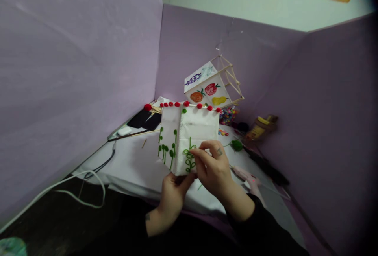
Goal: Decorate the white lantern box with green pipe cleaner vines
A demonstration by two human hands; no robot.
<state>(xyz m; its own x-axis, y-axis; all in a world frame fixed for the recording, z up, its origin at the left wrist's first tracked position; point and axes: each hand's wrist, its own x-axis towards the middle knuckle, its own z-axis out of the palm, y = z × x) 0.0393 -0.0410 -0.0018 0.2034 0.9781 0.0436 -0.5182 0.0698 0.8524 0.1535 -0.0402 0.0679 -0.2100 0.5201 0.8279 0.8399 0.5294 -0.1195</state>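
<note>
A white box-shaped craft piece (199, 124) is held upright over the table, one corner edge facing me. Red pom-poms (186, 104) line its top rim, and green stem-and-leaf shapes decorate the left face. My left hand (173, 197) grips the piece from below, its fingertips partly hidden. On the right face is a looped green yarn plant (189, 163). My right hand (215, 167) is closed in a pinch at that plant's leaves, thumb and index finger together on the yarn. The tip of the pinch is too small to make out fully.
Behind stands a tilted stick-frame lantern (206, 83) with painted fruit. A pink glue gun (248, 177), a green yarn ball (236, 145) and a yellow-labelled bottle (260, 128) lie right. Black sheets (140, 118) and a white cable (100, 185) are left. Purple panels (191, 35) enclose the table.
</note>
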